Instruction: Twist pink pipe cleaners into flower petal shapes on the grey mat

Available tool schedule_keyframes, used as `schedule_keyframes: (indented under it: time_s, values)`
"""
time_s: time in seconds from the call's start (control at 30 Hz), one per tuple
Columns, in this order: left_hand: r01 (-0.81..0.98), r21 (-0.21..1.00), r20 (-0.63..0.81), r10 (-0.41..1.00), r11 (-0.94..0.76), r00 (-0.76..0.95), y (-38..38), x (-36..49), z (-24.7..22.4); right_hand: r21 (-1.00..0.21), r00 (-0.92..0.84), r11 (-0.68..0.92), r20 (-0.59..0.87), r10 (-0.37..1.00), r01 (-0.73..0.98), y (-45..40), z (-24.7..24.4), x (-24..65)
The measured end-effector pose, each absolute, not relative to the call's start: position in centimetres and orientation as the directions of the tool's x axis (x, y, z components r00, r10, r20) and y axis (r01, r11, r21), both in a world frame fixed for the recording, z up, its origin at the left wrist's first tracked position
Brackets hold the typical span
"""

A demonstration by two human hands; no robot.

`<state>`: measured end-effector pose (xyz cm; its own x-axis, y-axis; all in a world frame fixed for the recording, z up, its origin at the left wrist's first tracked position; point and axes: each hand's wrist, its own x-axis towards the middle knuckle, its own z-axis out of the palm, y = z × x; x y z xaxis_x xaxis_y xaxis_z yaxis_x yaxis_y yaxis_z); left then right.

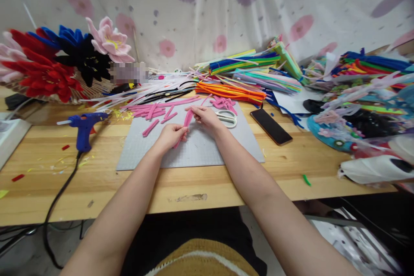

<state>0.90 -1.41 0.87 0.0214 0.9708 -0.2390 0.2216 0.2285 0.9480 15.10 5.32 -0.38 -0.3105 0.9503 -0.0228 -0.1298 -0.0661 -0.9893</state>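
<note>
Between my two hands, above a grey cutting mat (207, 153), is a small bundle of pink pipe cleaners (188, 118). My left hand (173, 135) pinches its lower end, with a bit of pink sticking out below the fingers. The fingers of my right hand (206, 117) close on its upper end. Cut pink pipe cleaner pieces (150, 127) lie on the mat to the left, near longer pink ones. A curled pink pile (224, 103) sits at the mat's back right. White-handled scissors (227, 118) rest just right of my right hand, partly hidden by it.
A blue glue gun (84, 131) with a black cord stands at left. Fluffy flowers (51, 73) rise behind it. Bundles of orange pipe cleaners (231, 92) and other colours line the back. A phone (271, 126) lies right of the mat, with wrapped materials (371, 168) farther right.
</note>
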Motion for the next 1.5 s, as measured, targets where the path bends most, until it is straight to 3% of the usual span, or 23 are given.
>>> schedule_keyframes:
  time_s: [0.2,0.33,0.4,0.47,0.57,0.7,0.87,1.3,1.5]
  values:
    - [0.069,0.971,-0.231,0.972,0.227,0.049,-1.0,0.8,0.2,-0.991,-0.178,0.106,0.091,0.98,0.081,5.8,-0.5,15.1]
    - [0.073,0.973,-0.221,0.974,0.217,0.055,-1.0,0.7,0.0,-0.906,-0.141,0.277,0.243,0.96,0.322,5.9,0.1,15.5]
    - [0.066,0.973,-0.228,0.971,0.223,0.067,-1.1,0.7,0.2,-0.879,-0.153,0.314,0.277,0.949,0.36,6.0,0.3,15.7]
    - [0.077,0.971,-0.234,0.97,0.229,0.069,-1.2,0.9,0.3,-0.902,-0.163,0.294,0.254,0.953,0.315,6.0,0.3,15.7]
    - [0.104,0.973,-0.21,0.978,0.207,0.016,-1.2,1.1,0.2,-0.982,-0.181,0.135,0.11,0.977,0.13,5.8,0.0,15.2]
    - [-0.024,0.98,-0.197,0.976,0.196,-0.087,-1.0,1.2,-0.2,-0.99,-0.283,-0.072,-0.036,0.958,-0.119,5.0,-0.2,14.3]
    - [-0.188,0.964,-0.209,0.974,0.189,-0.093,-0.6,0.8,-0.4,-0.989,-0.488,-0.108,-0.047,0.872,-0.097,4.2,-0.4,13.9]
    - [-0.263,0.916,-0.293,0.953,0.304,0.081,-0.8,0.4,0.0,-0.926,-0.622,-0.326,-0.144,0.769,-0.19,4.3,-0.7,14.2]
    - [-0.312,0.879,-0.331,0.932,0.362,0.147,-0.7,0.2,0.1,-0.911,-0.621,-0.355,-0.157,0.768,-0.208,4.1,-0.6,13.9]
